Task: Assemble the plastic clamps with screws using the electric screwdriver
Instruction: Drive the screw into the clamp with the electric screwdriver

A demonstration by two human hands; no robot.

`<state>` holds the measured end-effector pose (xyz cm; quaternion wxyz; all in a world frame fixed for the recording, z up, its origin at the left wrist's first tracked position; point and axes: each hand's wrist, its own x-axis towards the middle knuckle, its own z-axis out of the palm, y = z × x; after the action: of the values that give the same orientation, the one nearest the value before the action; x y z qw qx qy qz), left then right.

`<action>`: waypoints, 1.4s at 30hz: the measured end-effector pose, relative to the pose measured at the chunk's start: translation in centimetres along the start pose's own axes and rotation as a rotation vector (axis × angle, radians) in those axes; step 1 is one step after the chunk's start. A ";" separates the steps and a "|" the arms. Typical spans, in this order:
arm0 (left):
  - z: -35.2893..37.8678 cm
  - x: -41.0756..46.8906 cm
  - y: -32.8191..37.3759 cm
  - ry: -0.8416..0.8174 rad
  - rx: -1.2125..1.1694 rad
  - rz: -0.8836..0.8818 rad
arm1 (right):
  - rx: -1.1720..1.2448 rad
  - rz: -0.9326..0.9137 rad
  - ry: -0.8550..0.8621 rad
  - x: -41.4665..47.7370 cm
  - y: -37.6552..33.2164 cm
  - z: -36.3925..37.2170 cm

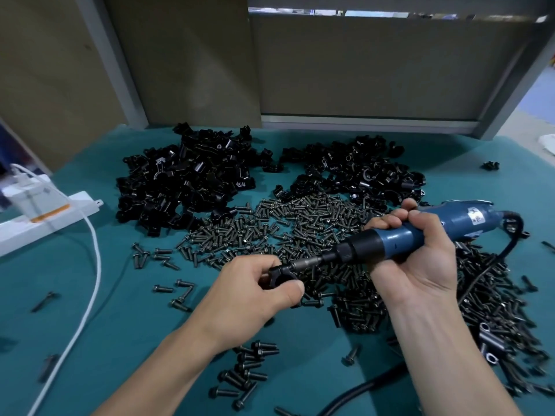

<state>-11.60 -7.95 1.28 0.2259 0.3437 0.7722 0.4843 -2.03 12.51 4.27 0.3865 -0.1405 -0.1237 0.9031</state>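
We see the left hand [258, 292] pinching one black plastic clamp [279, 276] between thumb and curled fingers, just above the teal surface [120, 310]. The right hand [411, 256] is wrapped round the barrel of the one blue electric screwdriver [426, 231], whose bit meets the clamp. The screwdriver's white label [477, 217] is too blurred for us to read, as is the orange strip on the white power strip [45, 217] at the left. Behind lie two clamp heaps [186, 178], and around the hands a spread of dark screws [300, 229], too many for us to count.
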 end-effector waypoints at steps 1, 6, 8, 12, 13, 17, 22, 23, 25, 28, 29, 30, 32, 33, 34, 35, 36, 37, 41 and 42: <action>0.0 0.1 0.1 -0.007 -0.021 0.001 | 0.001 0.002 0.002 0.0 -0.2 0.0; 0.5 0.1 0.0 0.017 0.002 0.051 | 0.012 0.010 0.033 0.3 -0.9 -0.3; 0.6 -0.1 0.0 0.015 0.014 0.077 | 0.008 0.014 0.054 0.5 -0.9 -0.5; -0.7 0.1 -0.2 0.157 -0.194 -0.012 | 0.054 0.002 0.069 0.8 -2.3 -0.9; -1.0 0.2 -0.2 0.232 -0.196 -0.026 | 0.052 -0.001 0.076 0.8 -2.6 -0.9; -1.7 0.8 0.3 0.348 -0.249 -0.108 | -0.055 0.050 0.148 0.2 -2.4 -0.8; -4.5 2.8 3.1 0.275 -0.195 -0.187 | -0.171 0.093 0.212 -0.2 -2.0 -0.3; -4.9 3.3 4.1 0.275 -0.141 -0.160 | -0.273 0.112 0.228 -0.2 -1.7 -0.1; -5.1 4.1 5.9 0.290 -0.080 -0.118 | -0.601 0.135 0.279 -0.1 -0.5 -0.2; -3.7 4.7 7.5 0.257 -0.030 -0.095 | -1.230 0.037 0.350 0.2 1.2 -0.4; -2.9 4.8 7.7 0.233 -0.027 -0.089 | -1.409 -0.045 0.361 0.5 1.5 -0.4; -2.0 4.8 7.7 0.207 -0.030 -0.083 | -1.553 -0.124 0.363 0.8 1.7 -0.4; 0.0 4.8 7.5 0.153 -0.039 -0.084 | -1.727 -0.201 0.358 1.3 2.2 -0.1; 1.0 4.8 7.3 0.130 -0.039 -0.089 | -1.775 -0.214 0.355 1.4 2.4 0.1; 1.8 4.8 7.0 0.120 -0.037 -0.097 | -1.802 -0.219 0.356 1.5 2.6 0.3; 2.5 4.9 6.8 0.129 -0.030 -0.105 | -1.814 -0.232 0.356 1.6 2.7 0.3; 3.0 5.1 6.6 0.151 -0.008 -0.113 | -1.828 -0.256 0.360 1.6 2.8 0.3; 3.3 5.2 6.4 0.178 0.031 -0.120 | -1.852 -0.286 0.378 1.6 2.9 0.3; 4.1 5.4 6.2 0.262 0.172 -0.066 | -1.653 -0.306 0.332 0.6 1.9 1.0; 4.4 5.2 6.4 0.288 0.191 -0.027 | -1.546 -0.263 0.247 -0.1 1.6 1.5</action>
<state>-10.07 0.41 5.12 0.0858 0.2804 0.8437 0.4496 -3.52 11.24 5.12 0.2941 -0.4522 -0.6875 0.4861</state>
